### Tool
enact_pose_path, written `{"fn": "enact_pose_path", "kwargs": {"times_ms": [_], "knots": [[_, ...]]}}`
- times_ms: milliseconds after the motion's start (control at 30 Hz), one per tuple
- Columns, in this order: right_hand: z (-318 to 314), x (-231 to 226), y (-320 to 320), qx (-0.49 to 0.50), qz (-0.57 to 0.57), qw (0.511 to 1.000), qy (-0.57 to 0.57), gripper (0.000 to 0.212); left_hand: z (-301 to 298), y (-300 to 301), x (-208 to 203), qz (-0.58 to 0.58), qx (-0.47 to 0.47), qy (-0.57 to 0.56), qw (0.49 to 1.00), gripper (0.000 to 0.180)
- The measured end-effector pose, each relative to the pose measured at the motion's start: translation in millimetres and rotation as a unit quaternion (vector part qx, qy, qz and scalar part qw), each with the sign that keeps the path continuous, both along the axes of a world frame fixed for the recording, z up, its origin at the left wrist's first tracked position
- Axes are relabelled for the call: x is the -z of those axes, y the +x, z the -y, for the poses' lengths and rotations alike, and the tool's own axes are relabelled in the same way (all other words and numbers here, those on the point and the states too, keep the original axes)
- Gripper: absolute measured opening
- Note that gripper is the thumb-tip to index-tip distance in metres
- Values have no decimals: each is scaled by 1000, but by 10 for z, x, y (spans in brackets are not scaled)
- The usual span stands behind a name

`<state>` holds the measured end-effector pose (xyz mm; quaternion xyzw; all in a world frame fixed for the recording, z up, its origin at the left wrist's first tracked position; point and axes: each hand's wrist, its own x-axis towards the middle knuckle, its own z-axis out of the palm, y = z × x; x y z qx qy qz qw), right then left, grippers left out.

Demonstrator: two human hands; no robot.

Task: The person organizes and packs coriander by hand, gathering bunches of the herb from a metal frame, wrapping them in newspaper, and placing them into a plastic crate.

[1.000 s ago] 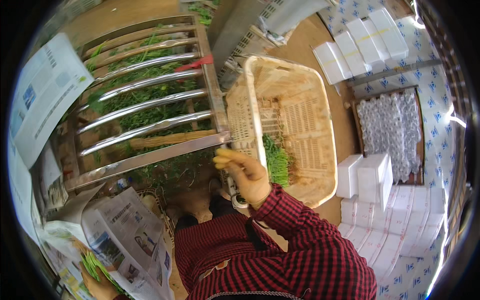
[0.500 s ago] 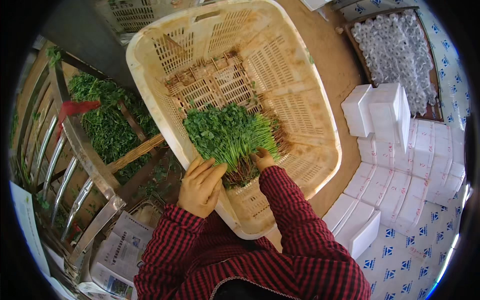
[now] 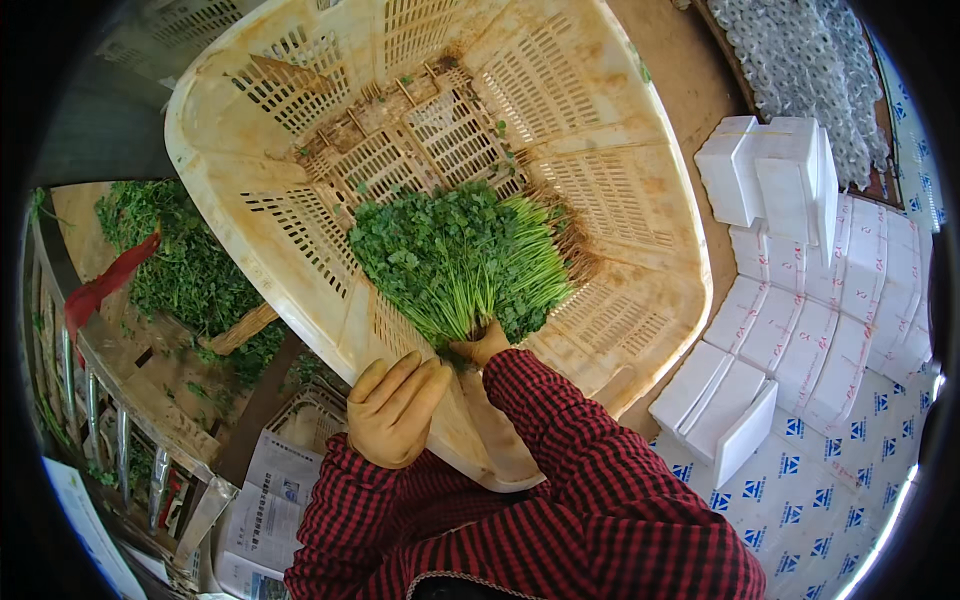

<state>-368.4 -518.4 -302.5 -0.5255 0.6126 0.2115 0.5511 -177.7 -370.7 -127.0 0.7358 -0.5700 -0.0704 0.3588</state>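
A large cream plastic basket [image 3: 690, 250] with slotted walls fills the middle of the view. Inside lies a pile of leafy green herbs [image 3: 420, 240], which look like coriander, with thin pale stems and brownish roots toward the right. My right hand [image 3: 482, 345], in a tan glove, is closed round the gathered stem ends of a bunch of herbs [image 3: 465, 300] at the near side of the pile. My left hand [image 3: 395, 408], also gloved, is held up by the basket's near left rim, fingers stretched out and holding nothing.
A heap of loose greens [image 3: 200, 285] lies left of the basket, behind a wooden frame with a red cloth strip [image 3: 100, 290]. Newspaper [image 3: 270, 500] sits at lower left. White foam boxes [image 3: 800, 330] are stacked at right, below a tray of clear plastic rolls [image 3: 810, 80].
My right hand has drawn left and nearer, now gripping stems, with the bunch's leaves spread over the pile. My left hand stays by the rim. The view has shifted.
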Motion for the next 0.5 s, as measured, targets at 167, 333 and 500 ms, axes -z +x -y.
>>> {"fn": "enact_pose_path", "kwargs": {"times_ms": [167,333,500], "knots": [[-302,323,-75,-27,-46,997,-49,116,53,-5,-39,-10,3,5,1000,32],[-485,519,-168,-41,-8,999,-19,124,2,-4,-15,-13,-4,11,1000,31],[-517,857,-345,27,-36,999,-28,123,56,2,-49,-8,-12,-6,1000,31]]}}
